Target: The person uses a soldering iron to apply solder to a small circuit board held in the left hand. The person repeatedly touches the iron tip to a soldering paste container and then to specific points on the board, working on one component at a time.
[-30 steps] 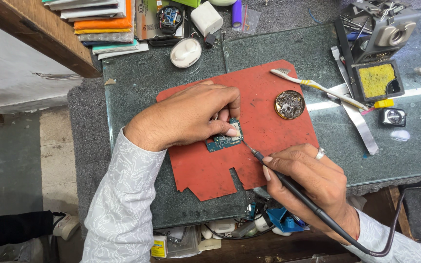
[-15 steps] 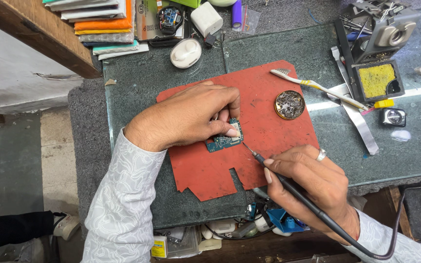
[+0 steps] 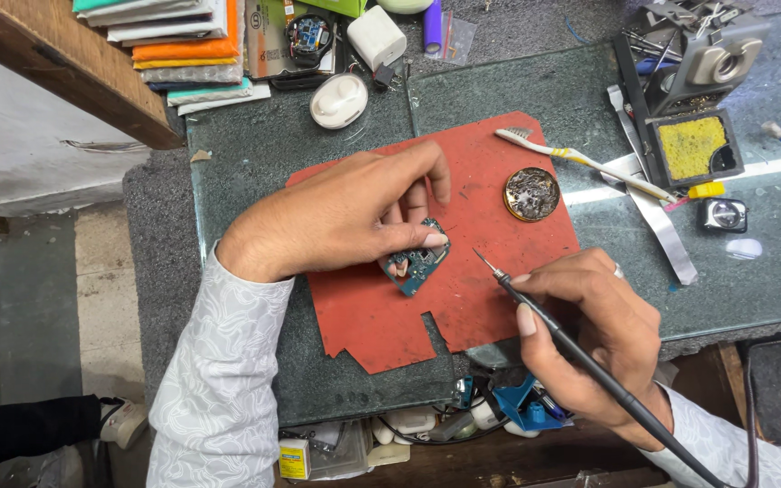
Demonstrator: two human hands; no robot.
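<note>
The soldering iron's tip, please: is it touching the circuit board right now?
Apart. The head view shows bare red mat between the soldering iron tip and the circuit board.

This is looking like a small electronics repair workshop. A red mat (image 3: pixel 499 298) is lying on the glass-topped desk (image 3: pixel 255 172); right of the mat a soldering stand with a yellow sponge (image 3: pixel 691 145) is sitting, and behind the mat loose parts and stacked boxes (image 3: pixel 183 45) are crowding.

One circuit board (image 3: pixel 415 260), one soldering iron (image 3: pixel 580 348), one toothbrush (image 3: pixel 580 163)
</note>
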